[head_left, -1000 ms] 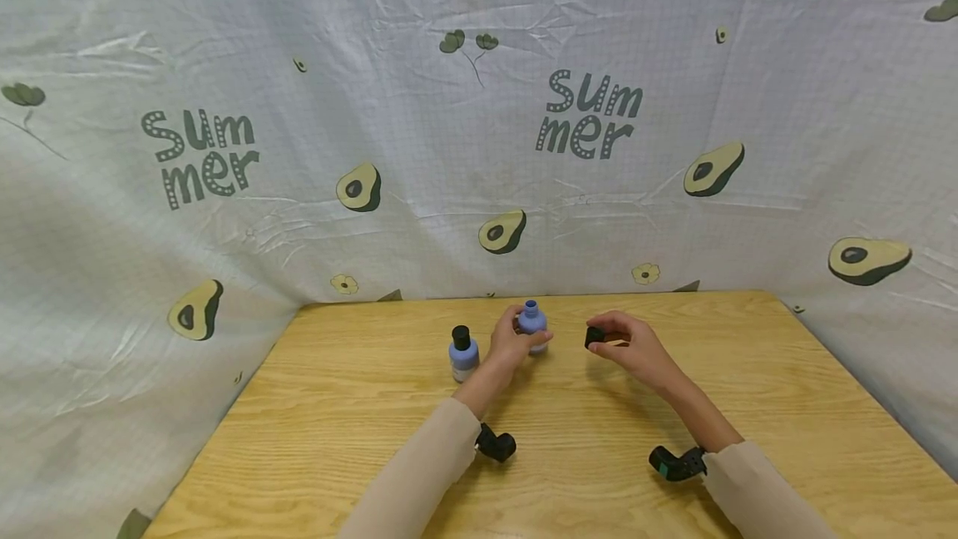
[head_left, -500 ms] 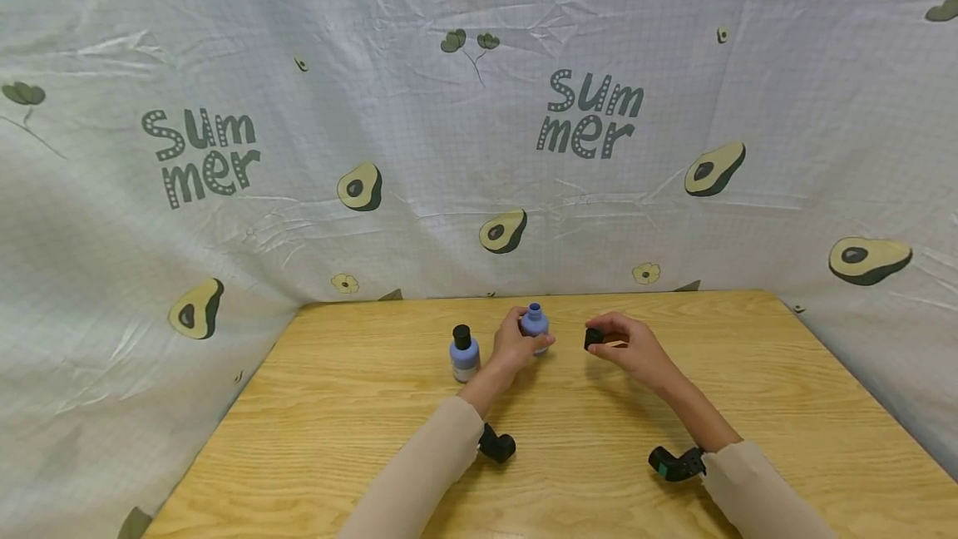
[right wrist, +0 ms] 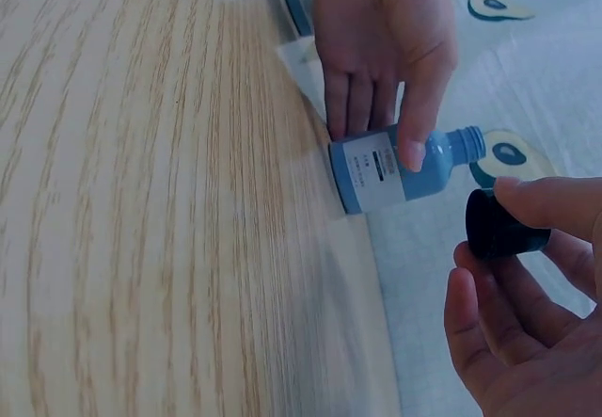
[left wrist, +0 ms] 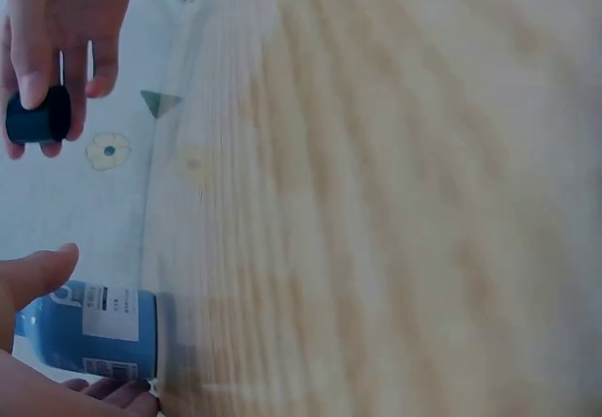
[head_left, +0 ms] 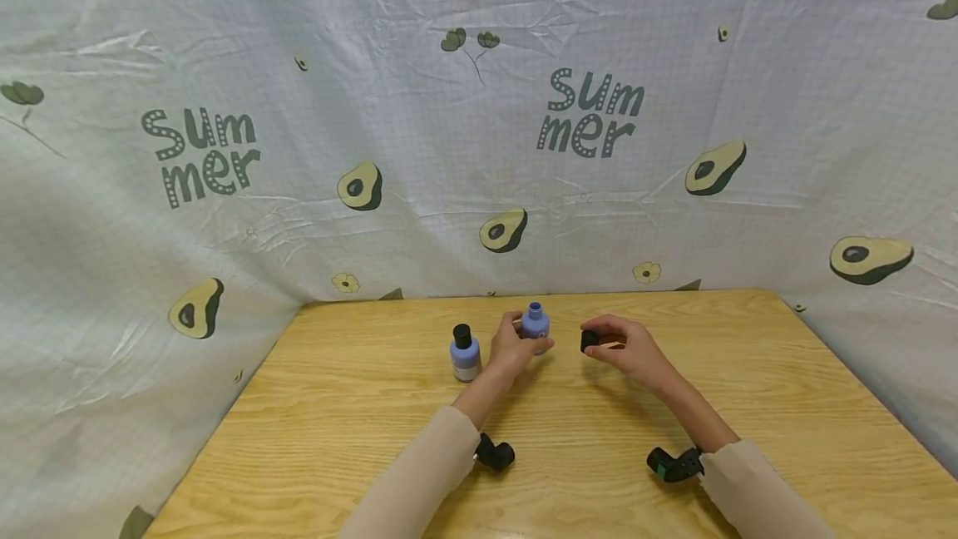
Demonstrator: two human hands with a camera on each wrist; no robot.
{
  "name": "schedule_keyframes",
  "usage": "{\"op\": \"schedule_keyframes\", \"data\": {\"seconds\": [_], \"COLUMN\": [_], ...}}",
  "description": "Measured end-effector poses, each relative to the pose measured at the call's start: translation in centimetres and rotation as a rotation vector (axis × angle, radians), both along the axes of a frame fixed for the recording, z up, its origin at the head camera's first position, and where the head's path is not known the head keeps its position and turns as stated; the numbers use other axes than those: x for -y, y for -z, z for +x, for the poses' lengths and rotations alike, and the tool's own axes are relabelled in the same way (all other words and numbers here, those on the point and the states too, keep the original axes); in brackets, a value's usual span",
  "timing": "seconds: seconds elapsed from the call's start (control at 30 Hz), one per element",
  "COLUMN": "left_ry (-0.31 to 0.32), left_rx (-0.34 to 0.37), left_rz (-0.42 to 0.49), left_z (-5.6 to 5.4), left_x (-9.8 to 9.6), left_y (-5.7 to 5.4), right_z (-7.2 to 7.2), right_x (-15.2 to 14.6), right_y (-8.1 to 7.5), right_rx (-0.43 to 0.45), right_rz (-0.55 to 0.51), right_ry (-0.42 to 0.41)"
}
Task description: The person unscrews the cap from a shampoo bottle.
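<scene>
My left hand (head_left: 511, 349) grips an uncapped blue bottle (head_left: 535, 324) near the back of the table, thumb on one side and fingers round the other. The bottle stands upright, its threaded neck bare; a white label (right wrist: 373, 172) shows in the right wrist view. To its right, my right hand (head_left: 634, 349) pinches a black cap (head_left: 590, 341) between thumb and fingers, apart from the bottle. Seen from the left wrist, the cap (left wrist: 39, 116) is held off the wooden surface.
A second blue bottle (head_left: 466, 358) with its black cap on stands left of my left hand. The wooden table (head_left: 337, 431) meets a patterned cloth backdrop (head_left: 419, 239) behind. A black wrist camera (head_left: 496, 452) sits at the left sleeve, another camera (head_left: 674, 466) at the right.
My right hand has shifted slightly left with the cap, toward the uncapped bottle. My left hand keeps its grip on the bottle, which has moved only slightly right.
</scene>
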State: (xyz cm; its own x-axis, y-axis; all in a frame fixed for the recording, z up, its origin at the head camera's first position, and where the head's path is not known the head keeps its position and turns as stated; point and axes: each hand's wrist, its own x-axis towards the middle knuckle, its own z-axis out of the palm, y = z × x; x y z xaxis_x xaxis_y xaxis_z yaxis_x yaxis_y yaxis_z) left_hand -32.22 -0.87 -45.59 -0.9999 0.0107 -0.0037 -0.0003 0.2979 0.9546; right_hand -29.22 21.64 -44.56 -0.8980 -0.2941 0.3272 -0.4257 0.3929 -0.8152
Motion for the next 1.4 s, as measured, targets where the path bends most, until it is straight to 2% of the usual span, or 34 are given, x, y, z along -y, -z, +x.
{"op": "schedule_keyframes", "data": {"seconds": [0.13, 0.37, 0.47, 0.7, 1.0, 1.1, 1.23, 1.3, 1.4], "left_ry": [0.02, 0.009, 0.05, 0.157, 0.193, 0.155, -0.004, -0.091, -0.157], "left_rx": [0.028, 0.106, 0.125, 0.111, 0.022, 0.005, 0.006, 0.0, -0.012], "left_rz": [0.017, 0.032, 0.037, 0.033, 0.091, 0.119, 0.144, 0.129, 0.083], "left_z": [1.1, 3.4, 4.6, 7.4, 9.9, 10.0, 9.1, 8.5, 7.6], "left_x": [0.5, 1.3, 1.9, 4.3, 8.3, 9.6, 11.2, 11.7, 12.4], "left_y": [-0.2, -0.5, -0.9, -1.8, -2.1, -2.0, -2.1, -2.2, -2.4], "right_z": [0.0, -0.1, -0.3, -1.2, -3.1, -3.5, -4.2, -4.5, -4.8], "right_x": [0.2, 0.2, 0.3, 1.0, 1.5, 1.7, 2.0, 2.1, 2.1], "right_y": [0.0, -0.2, -0.3, 0.2, 0.7, 0.5, 0.3, 0.4, 0.5], "right_rx": [-0.009, -0.016, -0.015, -0.023, 0.018, 0.017, -0.012, -0.01, 0.005], "right_rz": [0.008, 0.006, -0.008, 0.026, 0.147, 0.197, 0.274, 0.304, 0.332], "right_ry": [0.006, 0.013, 0.022, 0.046, 0.114, 0.125, 0.126, 0.133, 0.128]}}
